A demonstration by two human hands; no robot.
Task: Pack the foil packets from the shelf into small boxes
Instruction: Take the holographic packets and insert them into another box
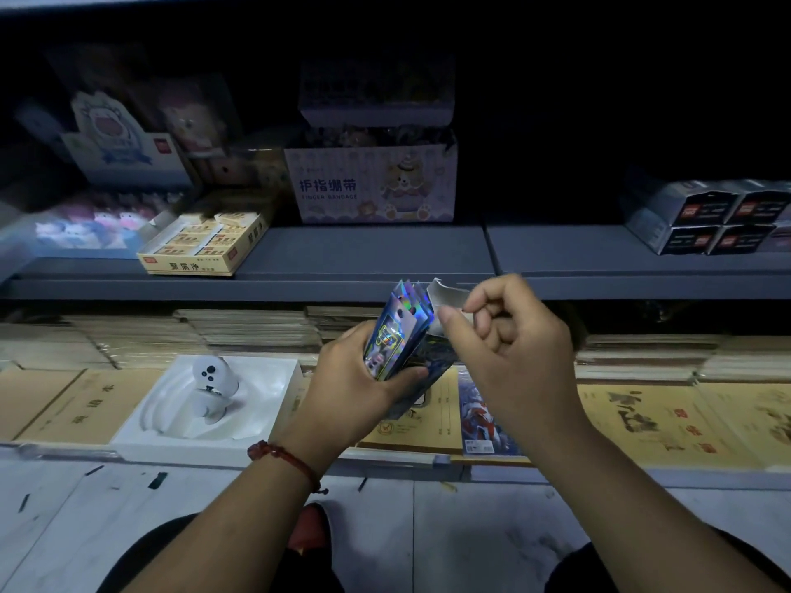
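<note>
A bunch of shiny blue foil packets stands upright in front of the lower shelf edge, gripped around its lower half by my left hand. Behind the packets is a small dark box, partly hidden by them and by my fingers. My right hand is beside the packets on the right, its thumb and forefinger pinching the box's pale open flap above the packet tops.
A grey shelf holds a yellow eraser box, a finger bandage box and silver-black boxes at right. Below lie notebooks and a white tray with a white controller.
</note>
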